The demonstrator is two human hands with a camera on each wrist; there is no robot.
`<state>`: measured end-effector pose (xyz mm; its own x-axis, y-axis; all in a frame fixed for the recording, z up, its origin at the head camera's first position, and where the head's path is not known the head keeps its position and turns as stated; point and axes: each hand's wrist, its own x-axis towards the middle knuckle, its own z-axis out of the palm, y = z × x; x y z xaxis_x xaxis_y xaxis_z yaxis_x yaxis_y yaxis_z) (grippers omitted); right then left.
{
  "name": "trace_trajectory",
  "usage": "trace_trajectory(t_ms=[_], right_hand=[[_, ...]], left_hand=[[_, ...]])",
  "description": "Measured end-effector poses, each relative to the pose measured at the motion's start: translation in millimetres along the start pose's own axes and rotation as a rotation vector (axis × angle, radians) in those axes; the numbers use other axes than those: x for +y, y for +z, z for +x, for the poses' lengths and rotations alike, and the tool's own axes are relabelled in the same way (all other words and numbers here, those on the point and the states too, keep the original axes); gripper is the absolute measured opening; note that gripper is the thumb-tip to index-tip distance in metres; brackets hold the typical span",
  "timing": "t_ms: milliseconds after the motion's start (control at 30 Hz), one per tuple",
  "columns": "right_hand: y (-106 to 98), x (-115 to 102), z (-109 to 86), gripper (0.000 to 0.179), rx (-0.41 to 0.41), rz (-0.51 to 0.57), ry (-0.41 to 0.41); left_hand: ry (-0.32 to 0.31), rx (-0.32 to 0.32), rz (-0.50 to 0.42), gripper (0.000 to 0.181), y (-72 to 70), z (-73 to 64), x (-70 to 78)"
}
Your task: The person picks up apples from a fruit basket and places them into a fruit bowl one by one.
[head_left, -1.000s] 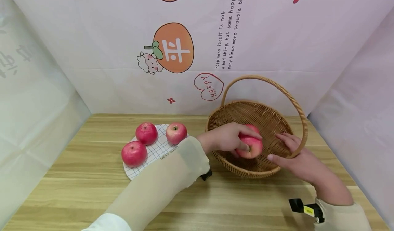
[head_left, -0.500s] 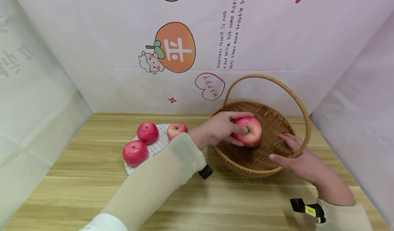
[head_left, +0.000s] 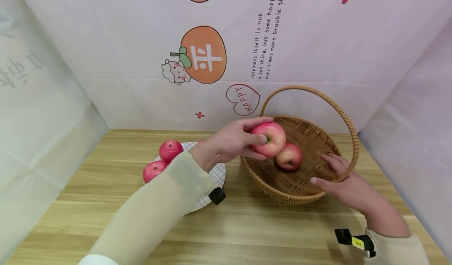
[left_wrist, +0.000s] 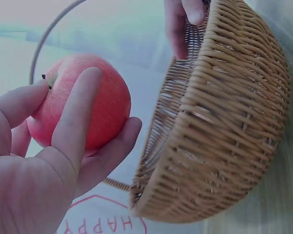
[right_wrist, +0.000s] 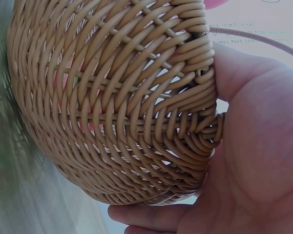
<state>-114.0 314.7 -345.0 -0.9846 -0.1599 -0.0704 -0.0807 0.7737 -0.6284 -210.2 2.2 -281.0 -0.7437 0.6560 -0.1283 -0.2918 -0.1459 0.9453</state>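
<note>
One apple sits grasped in the left hand above the left side of the wicker basket, a second apple lying inside; best kept cupped and clear of the rim, with the right hand gripping the opposite edge for steadiness.

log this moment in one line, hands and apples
left hand: holds apple above basket | right hand: on basket rim | basket: second apple inside | plate: more apples, partly behind left sleeve
</note>
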Motion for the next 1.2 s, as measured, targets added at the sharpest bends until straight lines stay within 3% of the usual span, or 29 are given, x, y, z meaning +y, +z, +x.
trace_trajectory(t_ms=[200, 533, 767, 1033, 1200], right_hand=[[0, 1, -0.1, 0.094, 0.003, -0.011, -0.001], [-2, 0, -0.8, 0.094, 0.006, -0.016, -0.006], [0, 1, 0.6, 0.094, -0.005, -0.022, -0.006], [-1, 0, 2.1, 0.096, -0.015, -0.019, 0.008], [0, 0, 2.2, 0.096, -0.016, -0.019, 0.007]], left_hand=[[0.022, 0.03, 0.013, 0.056, -14.9, -24.3, 2.8], [0.018, 0.143, 0.037, 0.057, -43.8, -81.5, -3.7], [-0.02, 0.246, 0.04, 0.059, -66.9, -115.2, -20.8], [-0.094, 0.351, 0.003, 0.063, -94.1, -142.1, -51.3], [-0.123, 0.357, -0.039, 0.061, -99.9, -153.8, -65.9]])
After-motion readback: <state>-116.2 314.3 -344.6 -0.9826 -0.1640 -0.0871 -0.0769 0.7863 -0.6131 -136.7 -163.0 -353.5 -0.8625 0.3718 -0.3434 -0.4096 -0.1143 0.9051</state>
